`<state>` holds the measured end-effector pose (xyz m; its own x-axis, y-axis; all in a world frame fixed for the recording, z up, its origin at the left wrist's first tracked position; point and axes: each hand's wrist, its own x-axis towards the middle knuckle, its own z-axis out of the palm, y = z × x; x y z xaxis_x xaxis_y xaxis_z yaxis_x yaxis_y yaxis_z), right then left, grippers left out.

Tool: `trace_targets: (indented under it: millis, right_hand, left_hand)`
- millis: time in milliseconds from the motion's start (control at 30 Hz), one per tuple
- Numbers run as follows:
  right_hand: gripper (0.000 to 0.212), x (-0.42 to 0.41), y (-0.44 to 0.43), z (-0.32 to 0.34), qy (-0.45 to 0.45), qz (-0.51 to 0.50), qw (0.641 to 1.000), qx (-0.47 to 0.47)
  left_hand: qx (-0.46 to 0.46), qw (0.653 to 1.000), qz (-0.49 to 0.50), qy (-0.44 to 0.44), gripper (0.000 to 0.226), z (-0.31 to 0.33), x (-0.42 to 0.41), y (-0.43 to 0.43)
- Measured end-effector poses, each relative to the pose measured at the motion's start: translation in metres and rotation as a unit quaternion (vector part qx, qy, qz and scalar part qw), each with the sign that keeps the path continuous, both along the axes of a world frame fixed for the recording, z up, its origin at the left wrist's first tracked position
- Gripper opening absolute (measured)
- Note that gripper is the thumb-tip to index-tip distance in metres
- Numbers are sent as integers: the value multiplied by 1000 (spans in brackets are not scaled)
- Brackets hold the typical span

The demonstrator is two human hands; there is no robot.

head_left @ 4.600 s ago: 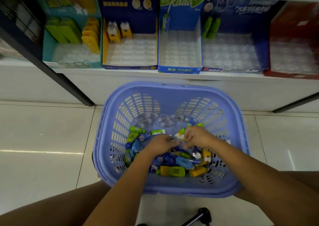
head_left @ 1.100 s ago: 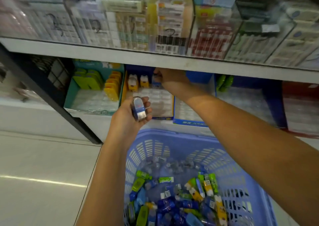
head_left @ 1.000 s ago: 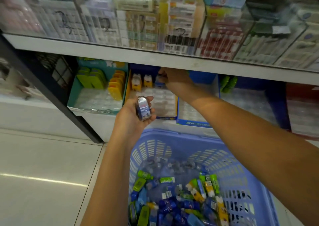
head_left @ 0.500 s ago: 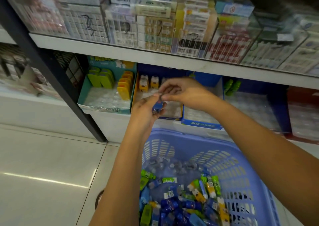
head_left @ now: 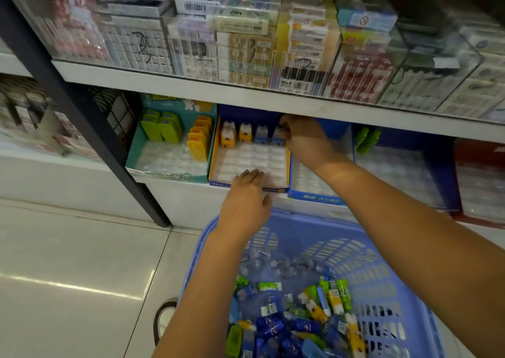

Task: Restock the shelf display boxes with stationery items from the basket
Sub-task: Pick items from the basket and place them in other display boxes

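A blue plastic basket [head_left: 300, 222] on the floor holds several small stationery items [head_left: 295, 325] in blue, green and yellow. On the low shelf stands a yellow-sided display box [head_left: 218, 183] with a white slotted tray. Its back row holds two yellow items [head_left: 228, 137] and a blue one [head_left: 261, 135]. My right hand [head_left: 303, 139] reaches to that back row, fingers closed on another blue item [head_left: 277, 136] at the row's right end. My left hand [head_left: 246, 196] lies palm down on the box's front edge, holding nothing.
A teal box [head_left: 169, 176] with green and yellow items stands to the left. A light-blue box [head_left: 317, 197], a dark-blue box with green items [head_left: 366, 139] and a red box [head_left: 481, 166] stand to the right. The upper shelf edge [head_left: 246, 95] hangs low overhead. A black post [head_left: 82, 106] slants at left.
My right hand took the blue item from my left hand and carried it to the box's back row. My left hand dropped to the box's front edge, now empty.
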<state>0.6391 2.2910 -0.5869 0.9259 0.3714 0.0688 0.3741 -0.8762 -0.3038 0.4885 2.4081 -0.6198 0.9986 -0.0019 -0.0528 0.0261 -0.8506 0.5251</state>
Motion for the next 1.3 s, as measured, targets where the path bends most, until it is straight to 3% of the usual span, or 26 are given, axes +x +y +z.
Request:
trace_targets:
  millis: [200, 300, 367, 400, 467, 533, 633, 700, 867, 1000, 1167, 1300]
  right_hand:
    - [33, 8, 10, 14, 105, -71, 992, 22]
    - [34, -8, 12, 31, 90, -27, 995, -43]
    - [33, -36, 2, 34, 29, 2, 999, -31]
    - [28, -56, -6, 30, 16, 5, 1000, -1]
    - [20, -101, -27, 11, 71, 7, 996, 43]
    - [23, -139, -47, -26, 191, 16, 981, -13]
    - [23, -181, -69, -100, 362, 16, 928, -87]
    - [24, -202, -81, -147, 413, 10, 905, -102]
    - [35, -221, -90, -217, 382, 13, 921, -72]
    - [41, -220, -81, -246, 371, 83, 916, -127]
    - [35, -217, -79, -261, 350, 107, 919, -146]
    - [27, -215, -88, -247, 412, 22, 911, 2]
  left_hand:
    - [-7, 1000, -6, 17, 56, 4, 0, 0]
    - [-86, 992, 29, -90, 41, 5, -10, -6]
    - [-129, 973, 70, -178, 23, -2, -22, -10]
    - [-133, 972, 81, -176, 21, -12, -29, -11]
    - [-117, 988, 74, -72, 31, -42, -38, -15]
    - [-65, 993, 19, 93, 37, -78, -48, -24]
    - [-32, 956, -90, 276, 20, -132, -72, -43]
    - [-3, 936, -102, 336, 24, -160, -87, -52]
    - [110, 931, 8, 347, 24, -197, -93, -46]
    - [104, 927, 90, 348, 23, -215, -95, -37]
    - [189, 904, 1, 383, 29, -230, -97, -49]
    - [211, 899, -41, 381, 27, -230, -105, -53]
